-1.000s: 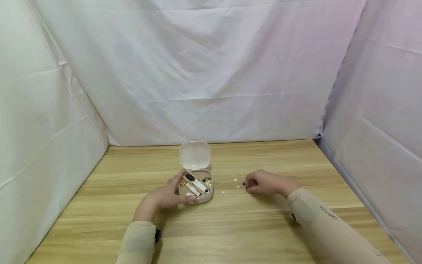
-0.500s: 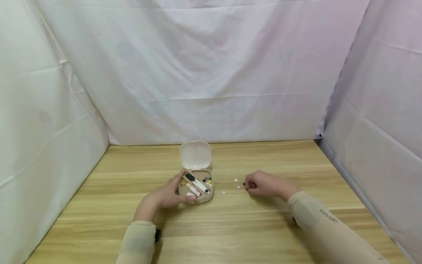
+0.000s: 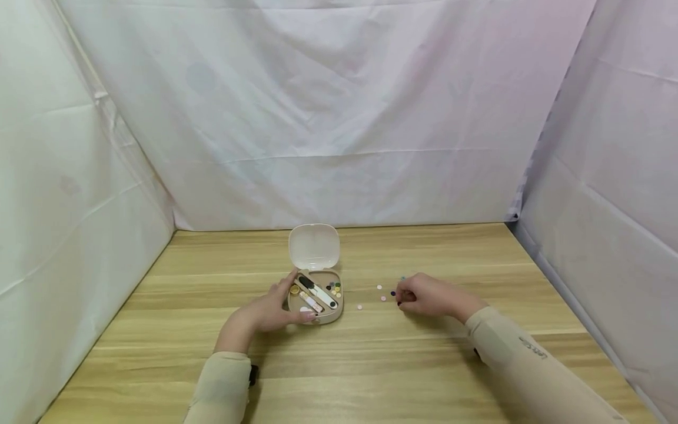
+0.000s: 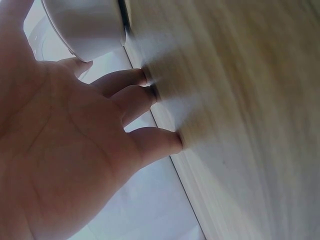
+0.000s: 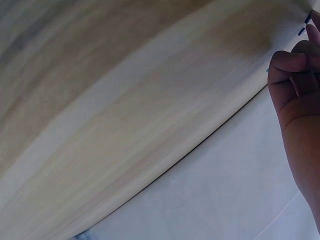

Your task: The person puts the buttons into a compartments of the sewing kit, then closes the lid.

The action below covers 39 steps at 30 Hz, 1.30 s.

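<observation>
Pinching a dark button (image 5: 308, 19), right hand (image 3: 426, 295); left hand (image 3: 267, 312) spread against open case (image 3: 333, 315)

Streaky wood-grain table (image 3: 349, 371), with an open beige case (image 3: 331, 318) sitting on it. Right of the case, three pale buttons (image 3: 359, 307) scattered loose. Farther right of the case, a dark blue button (image 3: 393, 292), plus a light blue one (image 3: 403, 277) mostly hidden.
</observation>
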### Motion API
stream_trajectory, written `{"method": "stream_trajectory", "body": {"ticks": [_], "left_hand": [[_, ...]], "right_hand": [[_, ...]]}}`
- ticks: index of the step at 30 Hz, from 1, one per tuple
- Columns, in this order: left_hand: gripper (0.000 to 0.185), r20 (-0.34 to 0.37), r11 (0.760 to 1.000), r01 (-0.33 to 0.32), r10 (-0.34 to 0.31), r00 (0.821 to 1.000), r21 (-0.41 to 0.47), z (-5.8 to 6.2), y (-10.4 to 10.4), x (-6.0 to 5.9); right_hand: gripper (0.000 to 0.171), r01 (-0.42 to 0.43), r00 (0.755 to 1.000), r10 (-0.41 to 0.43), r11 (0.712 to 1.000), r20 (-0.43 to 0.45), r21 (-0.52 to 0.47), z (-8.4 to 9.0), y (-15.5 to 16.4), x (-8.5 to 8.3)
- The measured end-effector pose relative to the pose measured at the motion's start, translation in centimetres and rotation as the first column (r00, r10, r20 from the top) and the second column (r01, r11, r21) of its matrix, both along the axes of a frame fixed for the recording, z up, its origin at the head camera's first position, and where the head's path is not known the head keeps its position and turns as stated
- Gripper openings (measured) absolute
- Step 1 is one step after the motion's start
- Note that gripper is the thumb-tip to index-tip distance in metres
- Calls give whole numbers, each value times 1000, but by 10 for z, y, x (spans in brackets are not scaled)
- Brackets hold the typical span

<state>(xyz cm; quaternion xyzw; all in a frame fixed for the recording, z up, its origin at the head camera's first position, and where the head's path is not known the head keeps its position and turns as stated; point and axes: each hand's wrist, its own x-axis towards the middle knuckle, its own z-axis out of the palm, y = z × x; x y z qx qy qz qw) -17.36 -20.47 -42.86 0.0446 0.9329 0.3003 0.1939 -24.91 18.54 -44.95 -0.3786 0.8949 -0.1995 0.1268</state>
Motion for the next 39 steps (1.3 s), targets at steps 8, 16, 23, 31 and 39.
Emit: {"method": "stream_trajectory", "body": {"ticks": [8,16,23,31,39], "left_hand": [[125,1,1000,3,-3,1000,7,-1,-1,-2],[125,4,1000,-4,4,1000,-3,0,-2,-1],[125,8,1000,1,-1,1000,0,0,0,-1],[125,5,1000,-4,4,1000,-12,0,-1,-3],[125,5,1000,-4,4,1000,-13,-1,-1,-3]], "right_hand": [[15,-23,1000,24,999,-20,34,2,-2,0],[16,-113,983,120,992,-139,56,2,-11,2],[12,-103,986,104,995,-127,16,7,-20,1],[8,-99,981,102,995,-163,24,26,-52,-9],[8,-79,992,77,997,-99,-18,42,-92,-22]]}}
